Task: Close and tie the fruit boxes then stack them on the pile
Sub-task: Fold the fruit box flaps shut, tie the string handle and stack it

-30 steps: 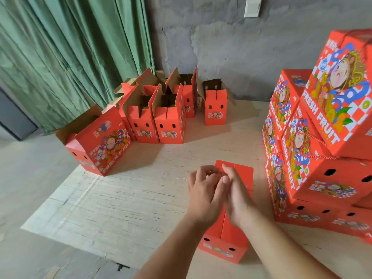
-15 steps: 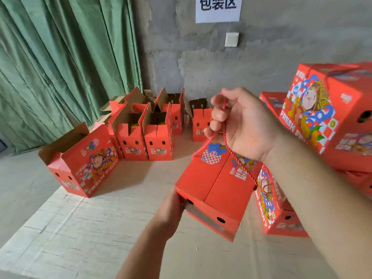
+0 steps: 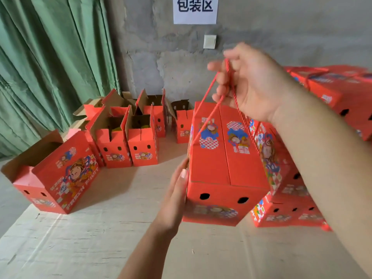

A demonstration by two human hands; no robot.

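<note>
Your right hand (image 3: 249, 83) curls its fingers round the red cord (image 3: 207, 117), lifting the closed box (image 3: 225, 166) clear of the cardboard floor (image 3: 100, 238); your left hand (image 3: 175, 196) lies flat-fingered against its side. The stacked pile (image 3: 291, 198) stands just right; open boxes (image 3: 128, 143) line the wall (image 3: 161, 57) behind.

Right hand (image 3: 251, 83) grips the red cord (image 3: 209, 115), lifting a closed fruit box (image 3: 225, 164); left hand (image 3: 177, 194) rests flat against its left side.

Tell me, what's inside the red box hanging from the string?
That can't be seen. The closed fruit box has both top flaps folded shut, and its round holes only look dark. The right hand holds its red cord, and the left hand steadies its side.
</note>
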